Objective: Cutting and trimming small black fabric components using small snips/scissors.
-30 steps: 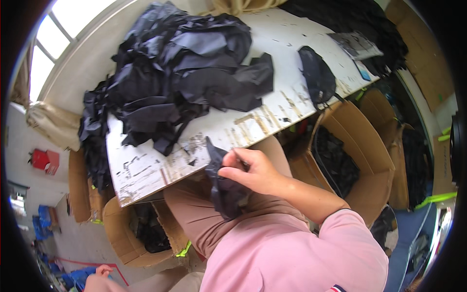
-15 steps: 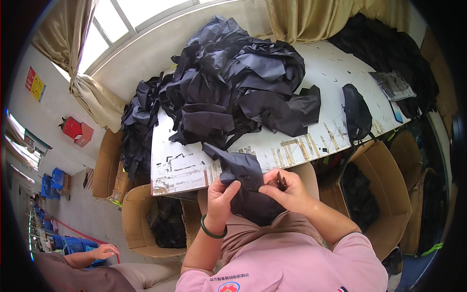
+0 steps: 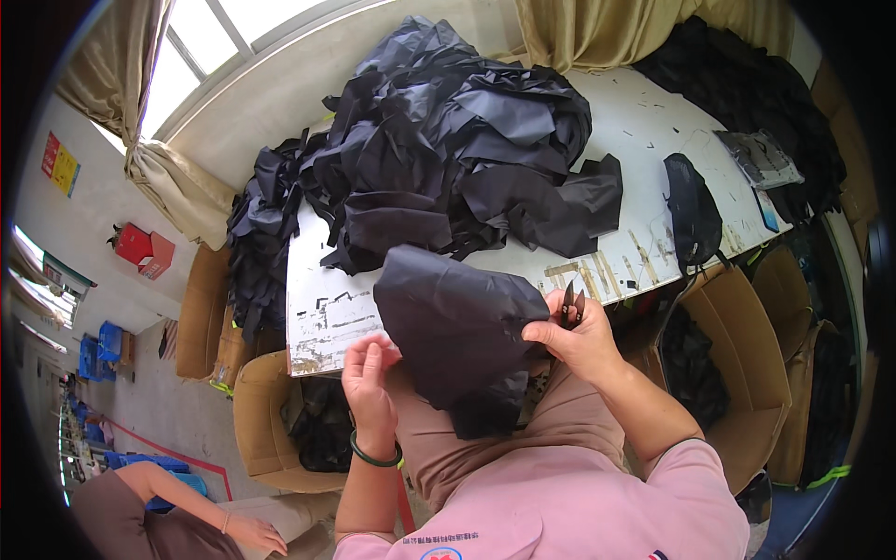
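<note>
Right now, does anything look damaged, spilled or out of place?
The white table looks worn: dark smears and brownish strips break up its plain surface near the front edge. Black fabric droops over its left end.

A black fabric heap (image 3: 467, 121), a scuffed white table (image 3: 621, 117) and open cardboard boxes (image 3: 747, 350) mark this as a workshop.

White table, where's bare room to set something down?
Best is the white table between the big fabric pile and small black bag; a few scraps dot it. A smaller, stained patch lies at the near left corner, left of the held black piece. Crowded: under the pile, and far right under more black fabric.
</note>
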Tool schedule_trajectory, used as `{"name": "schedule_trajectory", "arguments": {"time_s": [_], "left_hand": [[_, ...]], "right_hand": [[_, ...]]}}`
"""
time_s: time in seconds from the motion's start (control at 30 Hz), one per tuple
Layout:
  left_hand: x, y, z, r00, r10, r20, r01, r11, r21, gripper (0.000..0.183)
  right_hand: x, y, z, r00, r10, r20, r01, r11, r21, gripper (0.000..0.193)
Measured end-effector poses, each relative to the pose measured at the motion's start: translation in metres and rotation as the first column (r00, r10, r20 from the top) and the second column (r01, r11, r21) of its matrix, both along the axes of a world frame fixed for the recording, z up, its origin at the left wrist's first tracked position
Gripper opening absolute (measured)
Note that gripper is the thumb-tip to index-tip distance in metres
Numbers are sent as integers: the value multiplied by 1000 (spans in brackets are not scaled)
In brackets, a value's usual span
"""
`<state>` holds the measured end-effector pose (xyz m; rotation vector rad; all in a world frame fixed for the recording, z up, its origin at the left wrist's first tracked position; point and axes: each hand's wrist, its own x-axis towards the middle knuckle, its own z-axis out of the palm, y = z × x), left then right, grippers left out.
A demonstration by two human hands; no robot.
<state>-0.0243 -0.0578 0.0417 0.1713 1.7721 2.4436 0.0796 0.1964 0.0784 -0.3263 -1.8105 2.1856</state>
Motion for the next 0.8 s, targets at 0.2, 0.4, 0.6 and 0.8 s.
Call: {"name": "schedule_trajectory", "arguments": {"time_s": [0.2,0.4,0.6,0.8], "left_hand": [[30,34,72,388,-347,-854,-281,838,-468,31],[16,55,44,569,-512,-643,72,810,-582,33],[19,53,36,729,-567,-384,332,783,-526,28],[15,49,42,721,-623,-304,348,705,-618,20]], "right_hand": [[-3,-17,8,994,110,4,-109,985,136,28],[4,-22,8,988,142,-65,-133,983,126,16],[12,-19,-5,989,149,-22,-146,981,124,18],[4,-14,42,982,79,-170,36,811,584,22]]}}
